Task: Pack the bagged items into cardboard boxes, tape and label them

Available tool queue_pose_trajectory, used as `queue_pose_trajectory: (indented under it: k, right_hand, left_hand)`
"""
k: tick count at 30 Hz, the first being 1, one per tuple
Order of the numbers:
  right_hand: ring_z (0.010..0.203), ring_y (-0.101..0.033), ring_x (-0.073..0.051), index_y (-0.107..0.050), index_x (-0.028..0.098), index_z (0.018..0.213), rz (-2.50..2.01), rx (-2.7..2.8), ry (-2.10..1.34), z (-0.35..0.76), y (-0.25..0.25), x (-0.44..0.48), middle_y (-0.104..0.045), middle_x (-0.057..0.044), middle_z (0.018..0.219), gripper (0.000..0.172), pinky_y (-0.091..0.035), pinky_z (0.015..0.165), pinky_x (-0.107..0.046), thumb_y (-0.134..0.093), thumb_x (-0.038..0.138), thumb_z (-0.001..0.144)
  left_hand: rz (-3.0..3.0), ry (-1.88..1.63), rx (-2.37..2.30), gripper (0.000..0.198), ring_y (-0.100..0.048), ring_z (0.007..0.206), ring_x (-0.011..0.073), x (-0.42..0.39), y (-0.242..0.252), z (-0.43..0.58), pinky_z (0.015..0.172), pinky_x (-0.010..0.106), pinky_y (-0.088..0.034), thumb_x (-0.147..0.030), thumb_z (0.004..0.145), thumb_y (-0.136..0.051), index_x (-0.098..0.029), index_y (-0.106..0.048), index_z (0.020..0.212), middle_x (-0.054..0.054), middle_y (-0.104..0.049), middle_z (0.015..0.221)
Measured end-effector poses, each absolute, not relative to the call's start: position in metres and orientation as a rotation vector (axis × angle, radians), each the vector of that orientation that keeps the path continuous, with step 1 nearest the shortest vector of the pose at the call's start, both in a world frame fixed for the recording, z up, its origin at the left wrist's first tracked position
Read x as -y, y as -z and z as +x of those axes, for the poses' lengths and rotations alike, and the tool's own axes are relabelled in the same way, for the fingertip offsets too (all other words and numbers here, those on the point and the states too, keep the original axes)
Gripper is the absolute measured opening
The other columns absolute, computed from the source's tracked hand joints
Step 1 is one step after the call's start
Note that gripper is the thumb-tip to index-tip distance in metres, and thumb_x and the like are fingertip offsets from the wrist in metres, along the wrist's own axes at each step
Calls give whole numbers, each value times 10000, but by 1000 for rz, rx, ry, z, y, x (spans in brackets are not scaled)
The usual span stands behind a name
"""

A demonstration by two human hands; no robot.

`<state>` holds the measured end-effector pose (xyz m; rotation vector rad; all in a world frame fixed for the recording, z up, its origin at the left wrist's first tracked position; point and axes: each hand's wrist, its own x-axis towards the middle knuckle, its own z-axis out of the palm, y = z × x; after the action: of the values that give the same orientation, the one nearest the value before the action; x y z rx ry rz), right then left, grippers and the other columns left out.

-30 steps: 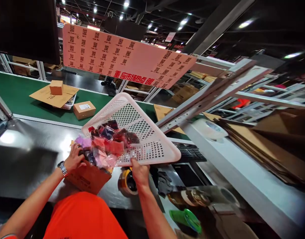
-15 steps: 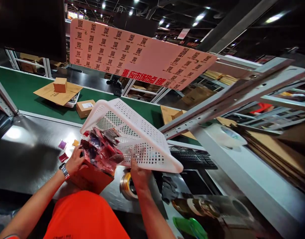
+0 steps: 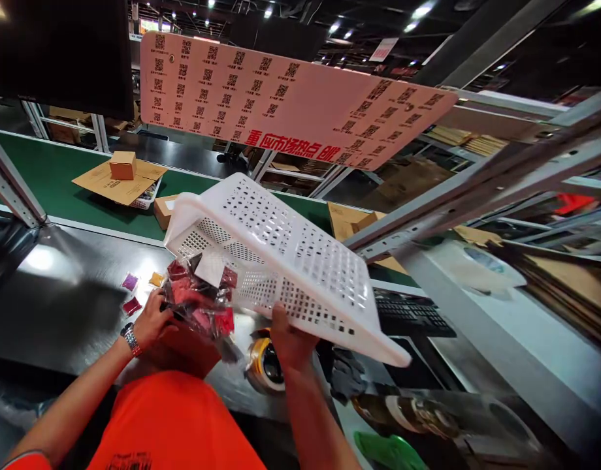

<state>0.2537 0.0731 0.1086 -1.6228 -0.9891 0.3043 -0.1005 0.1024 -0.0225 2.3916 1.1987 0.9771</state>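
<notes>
My right hand (image 3: 289,336) grips the near rim of a white perforated plastic basket (image 3: 300,258), which is tipped steeply over to the left. A heap of small red, pink and dark plastic packets (image 3: 200,300) slides out of its low end onto a brown cardboard box (image 3: 195,349) at the table's near edge. My left hand (image 3: 153,320), with a wristwatch, is curled against the left side of the box and the packets. Three loose packets (image 3: 131,292) lie on the dark table to the left.
A roll of tape (image 3: 266,365) sits under my right hand. Behind the dark table (image 3: 60,287) runs a green conveyor (image 3: 50,179) with cardboard boxes (image 3: 123,164). A pink code sheet (image 3: 281,104) hangs above. A keyboard (image 3: 411,316) and flat cardboard lie right.
The basket has tipped much further over, its underside now facing up. The packets have slid down out of it onto the box, and a few have landed on the table.
</notes>
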Motion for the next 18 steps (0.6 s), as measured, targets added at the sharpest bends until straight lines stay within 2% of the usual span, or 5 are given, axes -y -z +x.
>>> queue_pose_trajectory:
  k: [4, 8, 12, 18]
  right_hand:
    - [1527, -589, -427, -634, 205, 1393, -1582, 895, -233, 255, -108, -62, -686, -217, 1554, 771, -373, 1361, -688, -747, 680, 797]
    - [1505, -609, -426, -673, 190, 1400, -1579, 967, -228, 248, -99, -48, -728, -213, 1480, 760, -414, 1336, -675, -748, 691, 833]
    - [1544, -558, -452, -719, 210, 1369, -1641, 1000, -307, 240, -91, -41, -714, -207, 1513, 720, -437, 1324, -639, -728, 696, 838]
    - [1412, -683, -372, -600, 200, 1485, -1413, 921, -226, 253, -95, -53, -710, -187, 1501, 747, -444, 1312, -681, -790, 579, 870]
  left_hand:
    - [2432, -1015, -1181, 129, -553, 1473, 454, -98, 27, -101, 1228, 654, -548, -297, 926, -850, -217, -812, 1019, 131, -667, 1313]
    - [2450, -1020, -1194, 138, -586, 1430, 461, -93, 31, -103, 1164, 639, -598, -316, 936, -863, -209, -804, 1000, 132, -657, 1244]
    - [2412, -1067, -1219, 101, -604, 1413, 442, -82, 34, -107, 1152, 625, -606, -298, 955, -837, -205, -799, 974, 128, -671, 1218]
    - [2499, -1208, -1242, 116, -659, 1286, 388, -49, 31, -114, 1066, 566, -654, -290, 969, -819, -190, -780, 927, 110, -681, 1123]
